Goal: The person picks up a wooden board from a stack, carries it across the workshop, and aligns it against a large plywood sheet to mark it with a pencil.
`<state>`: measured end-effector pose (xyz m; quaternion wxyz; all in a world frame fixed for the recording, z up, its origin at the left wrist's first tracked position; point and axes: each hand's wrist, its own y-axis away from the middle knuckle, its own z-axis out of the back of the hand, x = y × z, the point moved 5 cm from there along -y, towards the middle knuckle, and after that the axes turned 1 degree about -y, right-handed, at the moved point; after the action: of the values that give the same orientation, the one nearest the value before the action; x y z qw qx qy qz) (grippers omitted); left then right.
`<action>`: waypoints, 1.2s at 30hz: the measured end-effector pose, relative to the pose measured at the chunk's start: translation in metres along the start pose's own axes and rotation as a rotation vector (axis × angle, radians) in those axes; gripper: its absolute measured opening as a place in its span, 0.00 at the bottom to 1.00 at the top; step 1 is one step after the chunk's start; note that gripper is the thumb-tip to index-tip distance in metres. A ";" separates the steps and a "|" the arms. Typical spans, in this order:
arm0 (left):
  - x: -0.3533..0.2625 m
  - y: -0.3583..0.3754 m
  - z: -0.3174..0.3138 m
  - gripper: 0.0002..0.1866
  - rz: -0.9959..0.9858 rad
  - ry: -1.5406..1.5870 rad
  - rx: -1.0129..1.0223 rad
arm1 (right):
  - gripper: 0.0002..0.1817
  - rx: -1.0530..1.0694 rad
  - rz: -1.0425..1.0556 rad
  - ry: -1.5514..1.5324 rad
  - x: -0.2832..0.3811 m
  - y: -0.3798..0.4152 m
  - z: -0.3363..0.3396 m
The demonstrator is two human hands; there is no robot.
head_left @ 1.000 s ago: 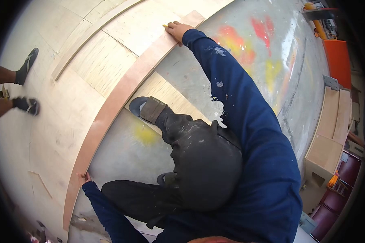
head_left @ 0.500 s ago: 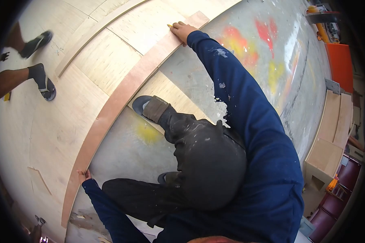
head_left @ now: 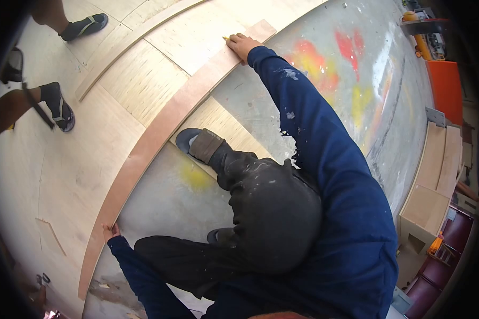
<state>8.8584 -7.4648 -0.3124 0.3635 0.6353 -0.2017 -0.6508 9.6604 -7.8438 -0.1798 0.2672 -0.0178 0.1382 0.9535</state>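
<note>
The long curved wood strip (head_left: pixel 159 130) lies on plywood; the right hand (head_left: pixel 243 45) presses it, pinching a yellow pencil (head_left: pixel 225 38), and the left hand (head_left: pixel 110 231) grips its edge.

— What's down on the concrete floor (head_left: pixel 261 106)?
— Pale plywood sheets (head_left: pixel 74 170) spread flat, a long curved reddish strip (head_left: pixel 159 133) lying across them, and red and yellow paint stains (head_left: pixel 324 64) beside.

One head-worn camera looked steeply down over the person's knees at the floor (head_left: pixel 165 207), close in, wide-angled, curving the plywood sheets (head_left: pixel 74 175) toward the far edge.
</note>
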 end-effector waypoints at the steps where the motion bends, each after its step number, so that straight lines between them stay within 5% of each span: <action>1: 0.000 0.001 0.001 0.23 -0.009 -0.022 -0.017 | 0.45 0.012 -0.009 -0.010 0.000 0.001 0.000; 10: 0.001 0.012 -0.004 0.23 -0.054 -0.019 -0.024 | 0.46 0.025 -0.012 -0.020 0.000 -0.001 -0.004; 17: 0.006 -0.026 0.013 0.16 0.013 0.031 0.065 | 0.24 -0.088 0.037 -0.097 -0.012 -0.017 -0.031; 22: 0.007 0.029 -0.015 0.14 -0.060 0.032 -0.038 | 0.45 -0.082 0.052 -0.104 -0.003 -0.002 -0.004; 36: 0.002 0.058 -0.024 0.15 -0.034 -0.005 -0.089 | 0.46 0.006 0.006 -0.081 0.002 -0.001 -0.001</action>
<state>8.8949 -7.4991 -0.2749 0.3800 0.6203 -0.1626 -0.6666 9.6596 -7.8420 -0.1810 0.2700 0.0222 0.1303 0.9538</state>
